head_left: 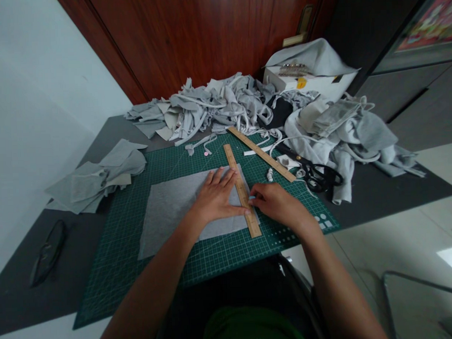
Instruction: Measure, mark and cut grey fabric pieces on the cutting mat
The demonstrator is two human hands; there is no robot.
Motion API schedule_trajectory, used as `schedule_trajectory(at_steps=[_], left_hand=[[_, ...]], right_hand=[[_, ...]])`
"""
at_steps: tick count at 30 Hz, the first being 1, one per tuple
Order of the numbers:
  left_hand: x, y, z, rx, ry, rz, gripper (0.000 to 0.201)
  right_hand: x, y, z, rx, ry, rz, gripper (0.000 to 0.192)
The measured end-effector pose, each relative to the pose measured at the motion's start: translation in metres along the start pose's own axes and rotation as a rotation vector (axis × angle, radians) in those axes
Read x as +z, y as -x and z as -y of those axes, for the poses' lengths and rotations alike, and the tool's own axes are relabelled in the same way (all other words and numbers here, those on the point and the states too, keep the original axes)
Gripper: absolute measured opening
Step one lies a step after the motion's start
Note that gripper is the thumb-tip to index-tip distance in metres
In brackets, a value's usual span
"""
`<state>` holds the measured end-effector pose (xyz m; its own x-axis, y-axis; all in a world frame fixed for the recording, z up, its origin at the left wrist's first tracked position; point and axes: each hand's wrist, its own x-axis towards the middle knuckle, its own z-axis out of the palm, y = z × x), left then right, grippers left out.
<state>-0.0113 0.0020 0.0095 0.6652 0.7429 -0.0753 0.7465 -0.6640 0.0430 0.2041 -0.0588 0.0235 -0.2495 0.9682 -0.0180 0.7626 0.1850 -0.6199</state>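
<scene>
Grey fabric (pixel 175 206), flat, rectangular, ruler-edged.

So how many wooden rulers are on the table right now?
2. One ruler lies on the grey fabric, pinned by the left hand. The second ruler lies bare on the cutting mat further back. The scrap pile could hide more.

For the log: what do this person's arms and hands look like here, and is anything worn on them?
Both arms are bare from the fingers up to the bottom edge of the picture: no sleeves show. The left hand and the right hand wear no gloves, and no watch, ring or wristband can be seen. The nails look short and plain.
</scene>
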Motion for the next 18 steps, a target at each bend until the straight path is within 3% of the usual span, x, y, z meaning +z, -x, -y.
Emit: schedule_trajectory(at_steps=[6,18], left_hand=[[0.0026,-0.0010,0.0010,0.007,0.010,-0.021,0.125],[0.0014,-0.0006,0.0000,-0.006,0.020,-0.013,0.126]], right_hand=[[-0.0027,0.0011,0.0081,0.012,-0.010,0.021,0.021],[-0.0002,0.0011,0.0078,0.029,0.047,0.015,0.017]])
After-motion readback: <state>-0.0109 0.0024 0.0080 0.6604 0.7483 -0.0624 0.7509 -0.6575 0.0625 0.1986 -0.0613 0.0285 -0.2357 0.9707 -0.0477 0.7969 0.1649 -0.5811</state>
